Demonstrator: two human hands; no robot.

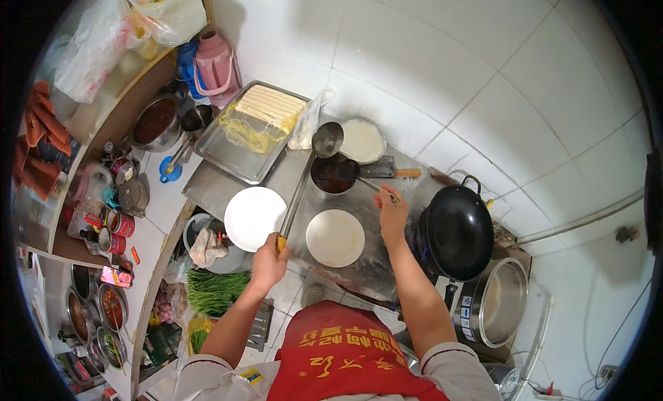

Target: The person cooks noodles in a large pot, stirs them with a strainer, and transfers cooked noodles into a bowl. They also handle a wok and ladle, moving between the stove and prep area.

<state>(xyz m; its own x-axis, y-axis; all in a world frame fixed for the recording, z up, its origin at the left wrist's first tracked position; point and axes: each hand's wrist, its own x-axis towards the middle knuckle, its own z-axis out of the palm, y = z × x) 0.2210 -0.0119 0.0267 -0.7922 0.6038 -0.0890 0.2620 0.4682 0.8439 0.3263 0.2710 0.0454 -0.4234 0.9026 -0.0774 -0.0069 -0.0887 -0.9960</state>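
Note:
My left hand (270, 262) grips the wooden end of a long-handled metal ladle (327, 139). Its bowl hangs beside the rim of a metal pot (331, 195) of dark brown sauce. In my right hand (392, 213) is a thinner-handled spoon or small ladle (369, 183), whose dark head sits over the sauce. A white plate (255, 219) lies left of the ladle's handle, near my left hand. Between my forearms, on the metal counter (311, 194), rests a second white round dish (335, 238).
Right of my right hand stands a black wok (459, 233) on a burner, with a large steel pot (502, 302) nearer me. Behind the sauce lie a bowl of pale contents (362, 140) and a wooden-handled cleaver (388, 168). A metal tray (241, 153) holds pale sticks and yellow plastic.

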